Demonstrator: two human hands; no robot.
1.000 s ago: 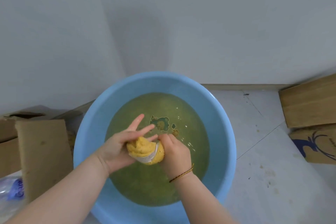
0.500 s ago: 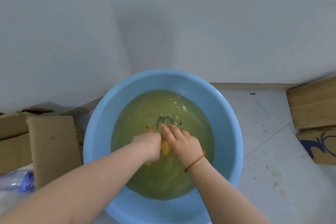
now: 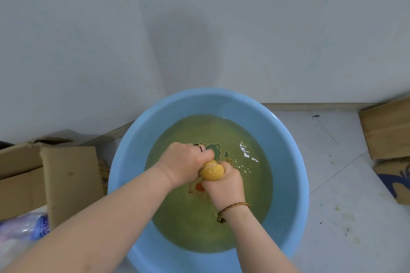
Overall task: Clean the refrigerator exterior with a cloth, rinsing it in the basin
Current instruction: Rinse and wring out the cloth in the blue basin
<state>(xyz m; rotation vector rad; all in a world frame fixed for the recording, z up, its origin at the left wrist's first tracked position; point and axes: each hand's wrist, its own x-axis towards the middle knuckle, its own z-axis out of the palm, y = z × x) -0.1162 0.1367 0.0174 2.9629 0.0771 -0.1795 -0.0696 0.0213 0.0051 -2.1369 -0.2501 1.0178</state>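
A round light-blue basin (image 3: 286, 139) stands on the floor, holding yellowish-green water. Above the water both my hands squeeze a bunched yellow cloth (image 3: 211, 172). My left hand (image 3: 184, 163) grips its upper end with fingers curled round it. My right hand (image 3: 225, 182) grips the lower part, a bulge of cloth showing between the two fists. A thin bracelet sits on my right wrist. A bit of cloth hangs below the hands into the water. The refrigerator is not in view.
A grey-white wall (image 3: 244, 29) rises right behind the basin. An open cardboard box (image 3: 55, 177) stands at the left with a plastic bottle (image 3: 24, 227) in front of it. More cardboard boxes (image 3: 388, 131) sit at the right on the tiled floor (image 3: 346, 217).
Both hands were under the water with the cloth half a second ago. Now they have lifted it above the surface and grip it tightly in two fists.
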